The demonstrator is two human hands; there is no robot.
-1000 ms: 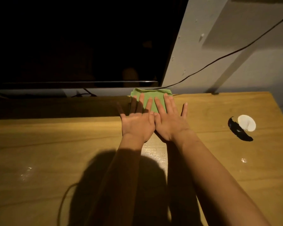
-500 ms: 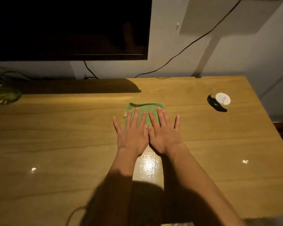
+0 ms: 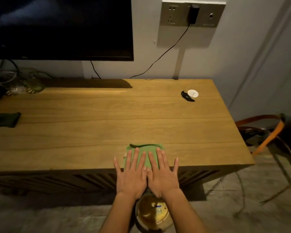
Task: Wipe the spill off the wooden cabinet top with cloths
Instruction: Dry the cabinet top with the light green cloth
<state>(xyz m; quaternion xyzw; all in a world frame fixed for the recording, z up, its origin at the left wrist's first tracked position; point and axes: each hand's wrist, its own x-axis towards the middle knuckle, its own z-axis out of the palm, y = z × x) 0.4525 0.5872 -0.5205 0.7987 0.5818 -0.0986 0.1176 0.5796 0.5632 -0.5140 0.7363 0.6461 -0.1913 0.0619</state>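
Note:
A folded green cloth (image 3: 145,149) lies at the front edge of the wooden cabinet top (image 3: 107,118). My left hand (image 3: 132,174) and my right hand (image 3: 162,172) lie flat side by side, fingers spread, with the fingertips pressing on the cloth. Both palms hang past the cabinet's front edge. A second, dark green cloth (image 3: 4,119) lies at the far left of the top. No wet patch shows on the wood.
A white round lid (image 3: 193,93) with a black item (image 3: 186,97) beside it sits at the back right. Glassware (image 3: 20,83) stands back left under a dark TV (image 3: 60,27). A round golden container (image 3: 152,214) stands on the floor below my wrists. An orange-framed stand (image 3: 269,132) is to the right.
Both hands have dragged the green cloth from the back of the cabinet top, near the wall, toward me to the front edge. The view has pulled back and now shows the floor.

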